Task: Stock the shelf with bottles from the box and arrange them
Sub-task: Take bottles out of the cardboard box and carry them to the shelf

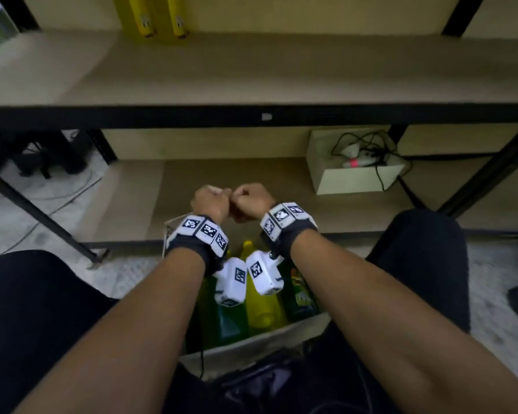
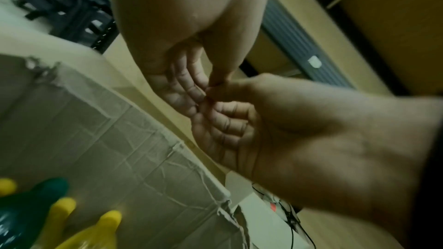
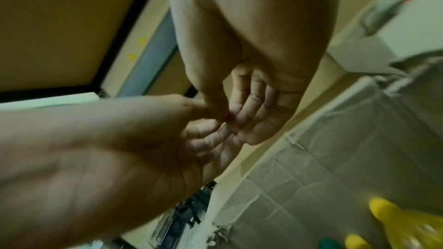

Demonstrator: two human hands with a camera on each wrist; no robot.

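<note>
My left hand (image 1: 210, 201) and right hand (image 1: 253, 201) are held together above the far end of the cardboard box (image 1: 251, 339), both curled like fists with the thumbs touching. The wrist views show the left hand (image 2: 189, 86) and right hand (image 3: 254, 109) with fingers folded into the palms and nothing in them. Below my wrists the box holds a yellow bottle (image 1: 262, 306), a green bottle (image 1: 231, 321) and another green one (image 1: 299, 297). Two yellow bottles (image 1: 142, 16) (image 1: 177, 16) stand at the back left of the shelf board (image 1: 251, 73).
The box stands on the floor between my knees (image 1: 42, 309) (image 1: 422, 264), against the lower shelf (image 1: 222, 174). A white box with cables (image 1: 356, 177) sits on that lower shelf to the right. Black shelf posts (image 1: 27, 204) slant at the left and right.
</note>
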